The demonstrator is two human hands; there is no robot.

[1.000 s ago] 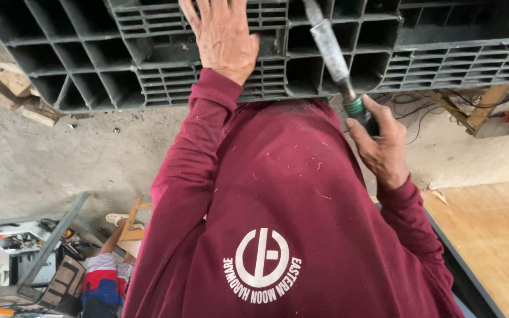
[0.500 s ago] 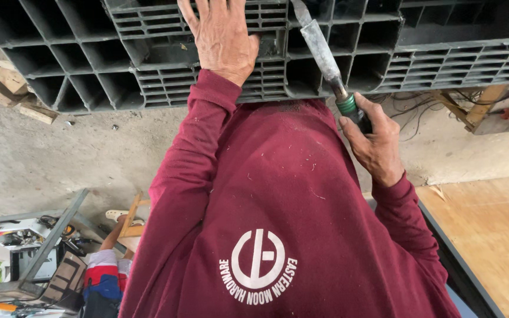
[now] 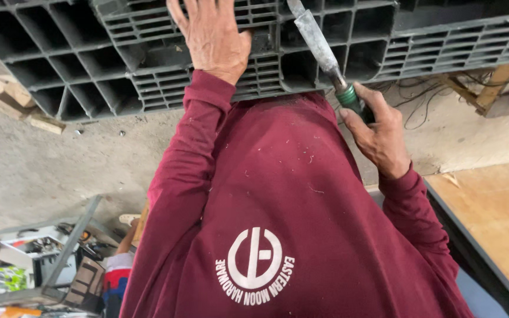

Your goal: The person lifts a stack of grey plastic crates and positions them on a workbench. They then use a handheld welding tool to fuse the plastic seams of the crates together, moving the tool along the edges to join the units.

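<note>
Steel chisel [image 3: 319, 50] angled up-left, tip toward pallet [image 3: 89, 70]

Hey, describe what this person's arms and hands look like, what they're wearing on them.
Both arms are covered by long dark red sleeves that end at the wrists, flecked with pale dust. The left hand and right hand are bare: no gloves, rings or watch show.

— Where did everything sit?
— The gridded pallet [image 3: 89, 70] stood ahead of the person; the left hand [image 3: 212, 36] lay flat on it, left of the chisel [image 3: 324, 58]; the right hand [image 3: 378, 131] gripped the chisel's handle, nearer the body.
— And around them?
— Wood scraps [image 3: 13, 97] lay at the far left; a cluttered shelf [image 3: 36, 259] sat lower left; a wooden board [image 3: 496, 218] lay at the right.
</note>
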